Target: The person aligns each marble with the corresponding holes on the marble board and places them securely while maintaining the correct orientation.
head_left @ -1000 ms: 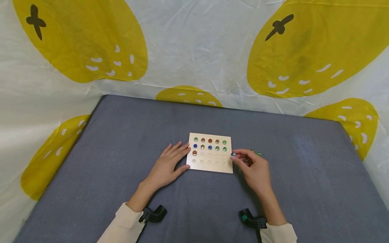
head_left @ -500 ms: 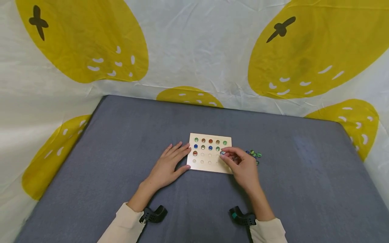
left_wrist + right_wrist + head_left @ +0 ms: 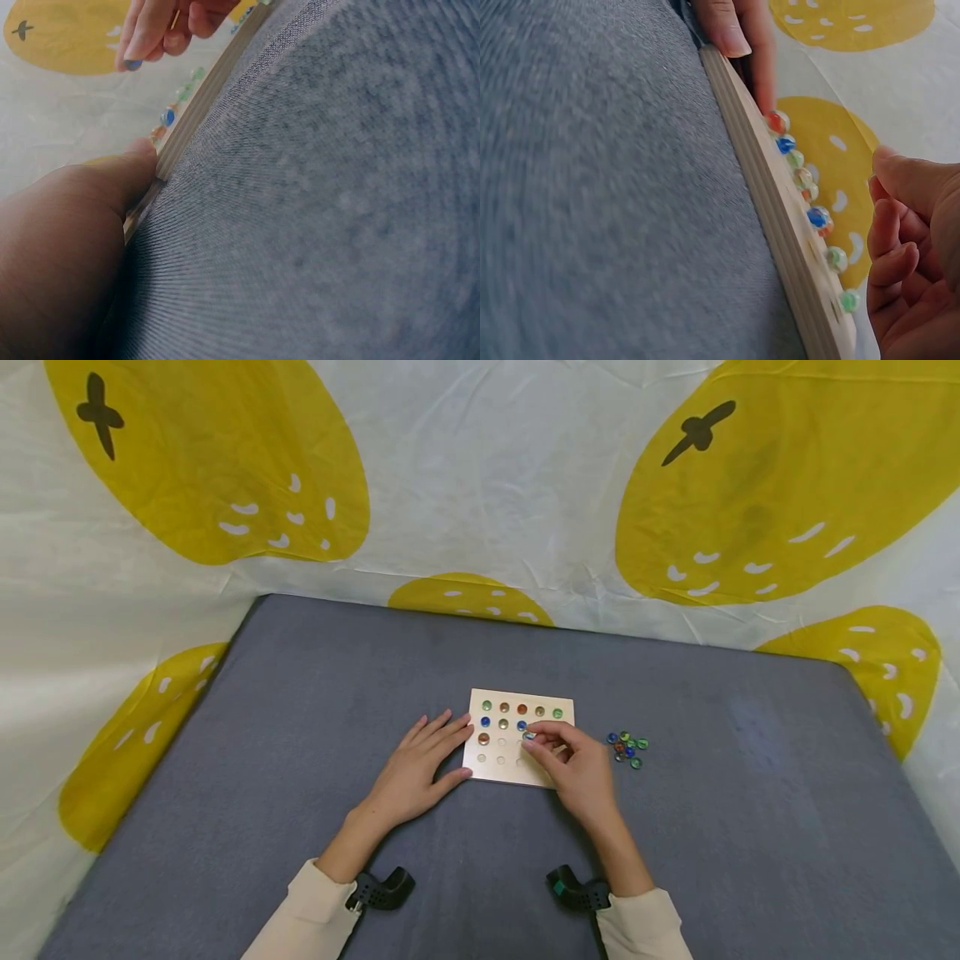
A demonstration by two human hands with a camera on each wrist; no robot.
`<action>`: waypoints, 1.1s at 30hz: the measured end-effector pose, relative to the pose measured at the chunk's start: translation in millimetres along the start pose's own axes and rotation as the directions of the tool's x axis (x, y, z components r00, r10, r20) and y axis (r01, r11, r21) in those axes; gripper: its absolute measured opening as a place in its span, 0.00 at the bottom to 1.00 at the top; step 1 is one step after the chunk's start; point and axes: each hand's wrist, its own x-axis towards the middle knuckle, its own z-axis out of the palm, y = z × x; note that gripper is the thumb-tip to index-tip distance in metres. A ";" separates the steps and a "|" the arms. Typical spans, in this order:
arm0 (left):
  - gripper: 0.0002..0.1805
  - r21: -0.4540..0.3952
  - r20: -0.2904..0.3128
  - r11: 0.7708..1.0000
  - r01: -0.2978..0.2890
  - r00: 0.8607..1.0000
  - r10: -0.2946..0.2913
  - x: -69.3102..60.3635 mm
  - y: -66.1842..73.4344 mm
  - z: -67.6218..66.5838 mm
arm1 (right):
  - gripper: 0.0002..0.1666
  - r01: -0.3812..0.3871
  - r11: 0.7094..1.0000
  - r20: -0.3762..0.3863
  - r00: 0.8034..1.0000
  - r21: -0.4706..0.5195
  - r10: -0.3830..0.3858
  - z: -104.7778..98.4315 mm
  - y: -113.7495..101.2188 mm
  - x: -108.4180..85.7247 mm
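Marbles (image 3: pixel 503 724) sit in a hollowed wooden board (image 3: pixel 510 752).

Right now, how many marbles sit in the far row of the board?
5, left to right: green marble, brownish marble, red marble, second brownish marble, second green marble. That row is fully visible; the right hand covers part of nearer rows.

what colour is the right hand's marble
Blue; the marble shows best in the left wrist view.
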 end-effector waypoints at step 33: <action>0.32 0.017 -0.007 1.000 -0.014 1.000 0.014 -0.7 -2.7 3.5 | 0.07 0.135 0.970 -0.025 0.989 -0.201 -0.143 31.9 15.3 -2.1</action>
